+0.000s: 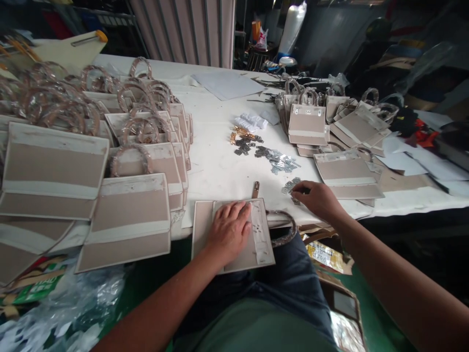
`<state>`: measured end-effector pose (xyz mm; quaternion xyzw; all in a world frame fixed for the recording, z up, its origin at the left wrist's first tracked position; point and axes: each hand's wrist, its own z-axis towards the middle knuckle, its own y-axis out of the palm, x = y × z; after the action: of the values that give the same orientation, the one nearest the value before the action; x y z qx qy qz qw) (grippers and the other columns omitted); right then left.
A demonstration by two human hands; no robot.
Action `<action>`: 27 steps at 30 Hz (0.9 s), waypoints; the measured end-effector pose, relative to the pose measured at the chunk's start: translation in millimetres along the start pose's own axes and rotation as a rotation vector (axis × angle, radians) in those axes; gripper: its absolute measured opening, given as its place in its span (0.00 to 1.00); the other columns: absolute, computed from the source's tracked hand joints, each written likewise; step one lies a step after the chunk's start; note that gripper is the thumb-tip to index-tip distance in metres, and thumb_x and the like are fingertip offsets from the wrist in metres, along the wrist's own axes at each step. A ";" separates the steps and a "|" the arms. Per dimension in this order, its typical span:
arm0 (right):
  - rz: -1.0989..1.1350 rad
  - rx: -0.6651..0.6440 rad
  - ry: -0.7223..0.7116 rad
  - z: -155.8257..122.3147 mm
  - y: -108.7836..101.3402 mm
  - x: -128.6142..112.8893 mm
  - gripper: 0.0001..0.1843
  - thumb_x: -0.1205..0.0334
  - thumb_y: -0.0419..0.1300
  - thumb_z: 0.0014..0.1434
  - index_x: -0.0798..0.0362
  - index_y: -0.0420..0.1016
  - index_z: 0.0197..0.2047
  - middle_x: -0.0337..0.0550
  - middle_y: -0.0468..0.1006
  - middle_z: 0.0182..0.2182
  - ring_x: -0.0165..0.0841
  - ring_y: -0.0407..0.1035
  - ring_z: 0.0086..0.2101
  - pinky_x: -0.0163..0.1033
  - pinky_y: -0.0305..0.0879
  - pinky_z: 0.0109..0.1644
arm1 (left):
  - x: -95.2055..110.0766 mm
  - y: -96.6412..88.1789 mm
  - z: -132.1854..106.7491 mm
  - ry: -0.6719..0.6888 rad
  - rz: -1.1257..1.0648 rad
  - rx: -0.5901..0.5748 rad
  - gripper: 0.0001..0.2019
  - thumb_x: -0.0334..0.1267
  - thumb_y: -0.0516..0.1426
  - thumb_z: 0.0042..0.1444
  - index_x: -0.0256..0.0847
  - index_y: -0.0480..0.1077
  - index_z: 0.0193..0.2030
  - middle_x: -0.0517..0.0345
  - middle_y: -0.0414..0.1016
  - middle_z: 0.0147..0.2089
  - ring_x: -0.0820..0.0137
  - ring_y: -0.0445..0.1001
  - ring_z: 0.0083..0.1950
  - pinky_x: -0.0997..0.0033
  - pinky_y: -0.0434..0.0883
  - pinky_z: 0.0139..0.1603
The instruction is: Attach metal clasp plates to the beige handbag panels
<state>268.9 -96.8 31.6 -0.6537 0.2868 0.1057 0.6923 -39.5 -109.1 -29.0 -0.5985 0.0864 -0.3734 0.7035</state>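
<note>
Table (216,168): long and white-topped, with a loose paper sheet (229,85) toward its far side
Room: dim, a ribbed pinkish curtain (186,29) behind the table and a plastic roll (292,29) standing beyond, right of it
Left side: crowded beige bags (132,208), flat, handles wrapped in clear plastic
Right side: a smaller group of similar bags (307,122)
Middle: little heaps of gold clasps (240,132) and silver plates (282,162)
Front bag (203,225): lying across the near edge, handle (293,227) pointing right
Left hand (229,225): opened out, palm down on the front bag, not gripping it
Right hand (311,195): thumb and fingertips nearly together at the nearest small plates (289,186); cannot tell whether it holds one
</note>
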 end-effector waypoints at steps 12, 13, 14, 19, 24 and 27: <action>0.373 -0.279 -0.018 -80.4 74.3 -59.0 0.13 0.55 0.66 0.59 0.51 0.87 0.44 0.41 0.85 0.34 0.37 0.77 0.35 0.40 0.70 0.42 | 2.6 -1.8 -0.3 0.006 0.017 0.019 0.24 0.40 0.55 0.72 0.43 0.67 0.72 0.48 0.70 0.72 0.52 0.65 0.72 0.46 0.65 0.72; 0.339 -0.259 -0.034 -80.1 76.1 -57.2 0.12 0.56 0.65 0.59 0.51 0.87 0.43 0.41 0.85 0.34 0.37 0.77 0.35 0.40 0.70 0.43 | 2.5 -1.8 -0.5 0.005 0.014 0.020 0.24 0.39 0.55 0.71 0.43 0.67 0.72 0.49 0.70 0.72 0.52 0.65 0.72 0.46 0.65 0.72; 0.316 -0.247 -0.044 -79.9 76.9 -55.7 0.12 0.56 0.65 0.60 0.51 0.86 0.43 0.40 0.85 0.33 0.37 0.78 0.35 0.40 0.69 0.43 | 2.5 -1.8 -0.7 0.004 0.011 0.021 0.24 0.39 0.55 0.71 0.43 0.67 0.72 0.49 0.70 0.72 0.52 0.65 0.72 0.46 0.65 0.72; 0.261 -0.238 -0.073 -81.7 78.0 -53.2 0.09 0.57 0.65 0.60 0.50 0.85 0.41 0.40 0.85 0.34 0.38 0.78 0.35 0.41 0.69 0.43 | 1.8 -0.7 -1.9 0.005 0.001 0.022 0.24 0.39 0.55 0.71 0.42 0.66 0.73 0.49 0.70 0.73 0.52 0.65 0.72 0.46 0.65 0.72; 0.220 -0.228 -0.100 -83.0 78.3 -54.6 0.08 0.58 0.64 0.61 0.49 0.84 0.41 0.39 0.85 0.33 0.37 0.77 0.35 0.41 0.68 0.43 | 1.5 -0.1 -1.8 0.006 0.008 0.023 0.24 0.40 0.55 0.71 0.43 0.67 0.73 0.49 0.70 0.73 0.52 0.65 0.73 0.46 0.65 0.72; 0.207 -0.228 -0.087 -82.1 75.4 -55.8 0.08 0.59 0.64 0.61 0.49 0.84 0.40 0.39 0.85 0.33 0.37 0.78 0.35 0.40 0.68 0.43 | 1.9 -0.8 -1.1 0.008 0.015 0.024 0.24 0.39 0.55 0.71 0.41 0.67 0.72 0.48 0.70 0.72 0.52 0.65 0.72 0.46 0.65 0.72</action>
<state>163.0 -154.1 -0.5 -0.6899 0.3086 0.2366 0.6106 -39.1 -111.1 -27.9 -0.5878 0.0894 -0.3716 0.7130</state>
